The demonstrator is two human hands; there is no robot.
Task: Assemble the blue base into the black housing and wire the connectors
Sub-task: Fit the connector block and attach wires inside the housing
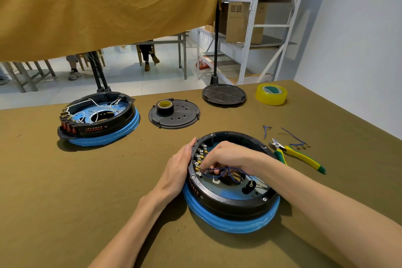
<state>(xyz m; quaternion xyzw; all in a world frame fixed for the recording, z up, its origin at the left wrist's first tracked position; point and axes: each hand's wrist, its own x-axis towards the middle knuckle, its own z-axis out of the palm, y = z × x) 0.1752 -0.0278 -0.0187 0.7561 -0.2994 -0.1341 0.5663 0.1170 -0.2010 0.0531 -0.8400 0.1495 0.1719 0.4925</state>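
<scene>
While our flat left hand (180, 165) steadies the black housing (230, 204), our right hand (226, 156) pinches a blue wire (226, 169), which next needs seating on a brass terminal (197, 168).

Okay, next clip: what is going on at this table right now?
A person is wiring the near black housing, which already sits on its blue base. The left hand lies flat against the housing's outer rim, steadying it. The right hand reaches inside, fingers curled at a blue wire beside the row of connectors. Pliers and spare wires lie to the right.
</scene>
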